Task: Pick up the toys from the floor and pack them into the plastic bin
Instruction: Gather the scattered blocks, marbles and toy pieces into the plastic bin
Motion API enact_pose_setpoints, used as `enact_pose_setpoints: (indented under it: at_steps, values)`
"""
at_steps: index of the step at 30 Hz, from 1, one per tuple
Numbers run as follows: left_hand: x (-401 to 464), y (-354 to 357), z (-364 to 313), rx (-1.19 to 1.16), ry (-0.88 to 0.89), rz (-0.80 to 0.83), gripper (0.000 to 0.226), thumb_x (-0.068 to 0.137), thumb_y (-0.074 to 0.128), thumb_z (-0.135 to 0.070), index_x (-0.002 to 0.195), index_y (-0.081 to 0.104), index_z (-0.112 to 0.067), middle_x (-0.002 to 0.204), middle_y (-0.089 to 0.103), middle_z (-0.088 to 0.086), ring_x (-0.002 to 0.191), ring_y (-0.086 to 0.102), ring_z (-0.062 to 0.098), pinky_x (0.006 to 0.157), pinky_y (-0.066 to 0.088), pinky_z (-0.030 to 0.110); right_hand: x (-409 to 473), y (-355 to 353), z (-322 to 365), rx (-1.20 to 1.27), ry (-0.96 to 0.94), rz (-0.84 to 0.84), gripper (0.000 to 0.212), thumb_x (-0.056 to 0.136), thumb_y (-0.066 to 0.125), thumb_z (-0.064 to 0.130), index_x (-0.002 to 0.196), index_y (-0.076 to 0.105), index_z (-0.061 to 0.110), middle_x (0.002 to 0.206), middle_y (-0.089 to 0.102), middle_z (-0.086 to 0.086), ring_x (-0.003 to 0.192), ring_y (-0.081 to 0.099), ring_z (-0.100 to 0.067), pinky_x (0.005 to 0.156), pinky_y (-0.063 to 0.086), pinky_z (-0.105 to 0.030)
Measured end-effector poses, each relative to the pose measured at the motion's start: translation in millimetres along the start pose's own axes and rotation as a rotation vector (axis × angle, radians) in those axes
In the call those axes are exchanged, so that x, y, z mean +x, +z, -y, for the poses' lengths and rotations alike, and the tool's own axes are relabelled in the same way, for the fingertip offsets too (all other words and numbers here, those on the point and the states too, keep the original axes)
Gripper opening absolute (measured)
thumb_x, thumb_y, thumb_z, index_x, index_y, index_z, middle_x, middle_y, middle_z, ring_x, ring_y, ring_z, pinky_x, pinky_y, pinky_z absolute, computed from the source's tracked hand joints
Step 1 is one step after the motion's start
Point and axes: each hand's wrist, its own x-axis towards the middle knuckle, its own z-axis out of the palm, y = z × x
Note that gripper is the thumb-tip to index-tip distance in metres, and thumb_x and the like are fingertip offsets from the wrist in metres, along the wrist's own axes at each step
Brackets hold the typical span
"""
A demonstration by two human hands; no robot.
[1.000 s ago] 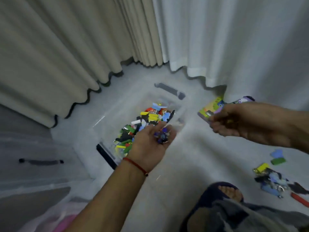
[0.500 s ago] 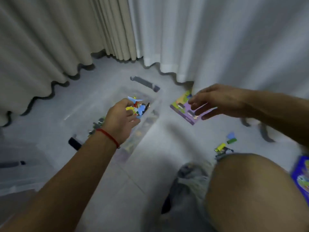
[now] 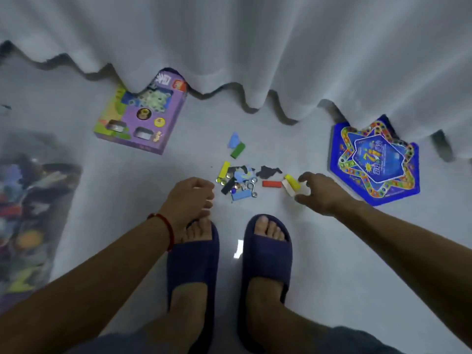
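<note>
While the plastic bin [image 3: 30, 215] sits at far left already holding pieces, the right hand [image 3: 322, 192] pinches a cream and yellow block [image 3: 290, 184] and the left hand [image 3: 190, 198], fingers loosely curled and empty, nears the toy pile [image 3: 238, 181]; next, gather and carry left

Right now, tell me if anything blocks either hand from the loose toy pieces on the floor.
Nothing visible does. The left hand hovers just left of the pile of small pieces with bare floor between. The right hand already has its fingers at the yellow and cream blocks on the pile's right edge.
</note>
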Motion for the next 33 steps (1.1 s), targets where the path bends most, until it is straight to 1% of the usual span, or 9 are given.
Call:
enact_pose_setpoints:
  at_steps: [3, 8, 11, 15, 18, 22, 25, 29, 33]
  values:
    - [22.5, 21.2, 7.5, 0.106, 0.013, -0.023, 0.015, 0.093, 0.052, -0.008, 0.103, 0.064, -0.012, 0.099, 0.069, 0.015, 0.081, 0.064, 0.023, 0.07, 0.057, 0.034, 36.3, 36.8, -0.2, 0.02, -0.038, -0.152, 0.067, 0.088, 0.066, 0.045, 0.143, 0.037, 0.019, 0.138, 0.047, -0.013, 0.118, 0.052, -0.034, 0.097, 0.048, -0.043]
    - [30.9, 38.0, 19.1, 0.125, 0.021, -0.008, 0.014, 0.091, 0.056, -0.004, 0.099, 0.066, -0.011, 0.096, 0.07, 0.015, 0.079, 0.064, 0.023, 0.069, 0.058, 0.036, 52.2, 72.0, -9.9, 0.111, -0.099, -0.399, 0.039, 0.093, 0.063, 0.033, 0.126, 0.054, 0.014, 0.121, 0.055, -0.011, 0.103, 0.052, -0.028, 0.089, 0.047, -0.037]
    - [27.1, 51.0, 16.2, -0.055, -0.012, 0.065, 0.016, 0.094, 0.053, -0.007, 0.1, 0.067, -0.005, 0.095, 0.071, 0.018, 0.081, 0.067, 0.026, 0.073, 0.059, 0.037, 30.5, 71.2, -3.8, 0.373, -0.011, -0.44, 0.037, 0.085, 0.069, 0.039, 0.115, 0.06, 0.02, 0.107, 0.06, -0.002, 0.093, 0.058, -0.018, 0.082, 0.052, -0.035]
    - [28.0, 67.9, 10.8, -0.461, -0.239, 0.272, 0.038, 0.095, 0.049, -0.029, 0.118, 0.065, -0.003, 0.113, 0.069, 0.017, 0.104, 0.068, 0.031, 0.091, 0.055, 0.047, -14.7, 49.7, 52.6, 0.692, -0.276, -0.277, 0.029, 0.081, 0.075, 0.038, 0.108, 0.066, 0.031, 0.094, 0.065, 0.014, 0.083, 0.062, -0.005, 0.074, 0.053, -0.024]
    - [32.5, 66.3, 11.9, -0.749, -0.333, 0.457, 0.049, 0.098, 0.039, -0.037, 0.128, 0.059, -0.003, 0.118, 0.066, 0.013, 0.105, 0.065, 0.027, 0.088, 0.054, 0.042, -24.2, 46.9, 79.9, 0.575, -0.495, -0.178, 0.033, 0.084, 0.07, 0.046, 0.114, 0.067, 0.033, 0.1, 0.063, 0.015, 0.091, 0.058, -0.003, 0.077, 0.047, -0.016]
    - [47.0, 53.1, 23.8, -0.714, -0.359, 0.227, 0.035, 0.094, 0.046, -0.033, 0.092, 0.066, -0.005, 0.087, 0.068, 0.015, 0.073, 0.063, 0.027, 0.068, 0.053, 0.035, 33.6, 43.2, 49.8, 0.233, -0.493, -0.38, 0.043, 0.087, 0.068, 0.023, 0.129, 0.06, 0.022, 0.128, 0.058, -0.003, 0.114, 0.054, -0.023, 0.089, 0.05, -0.041]
    - [50.8, 45.8, 29.4, -0.701, -0.366, 0.166, 0.033, 0.092, 0.047, -0.031, 0.079, 0.064, -0.006, 0.085, 0.067, 0.015, 0.072, 0.062, 0.027, 0.062, 0.052, 0.032, 70.9, 45.1, 24.7, 0.02, -0.448, -0.283, 0.067, 0.08, 0.075, 0.026, 0.142, 0.049, 0.025, 0.148, 0.045, -0.004, 0.132, 0.043, -0.032, 0.093, 0.048, -0.047]
    - [47.7, 48.5, 33.1, -0.673, -0.353, 0.176, 0.028, 0.09, 0.048, -0.026, 0.08, 0.064, -0.006, 0.076, 0.065, 0.015, 0.075, 0.063, 0.029, 0.063, 0.057, 0.033, 76.0, 55.3, 6.1, 0.121, -0.385, -0.316, 0.059, 0.071, 0.083, 0.037, 0.125, 0.062, 0.024, 0.119, 0.059, -0.003, 0.106, 0.053, -0.032, 0.085, 0.049, -0.047]
    - [43.3, 47.7, 34.8, -0.639, -0.302, 0.18, 0.025, 0.093, 0.048, -0.022, 0.085, 0.064, -0.005, 0.076, 0.066, 0.015, 0.075, 0.064, 0.027, 0.068, 0.059, 0.033, 65.3, 57.1, -1.2, 0.207, -0.333, -0.289, 0.057, 0.067, 0.088, 0.034, 0.111, 0.054, 0.022, 0.101, 0.058, -0.001, 0.091, 0.055, -0.028, 0.076, 0.049, -0.042]
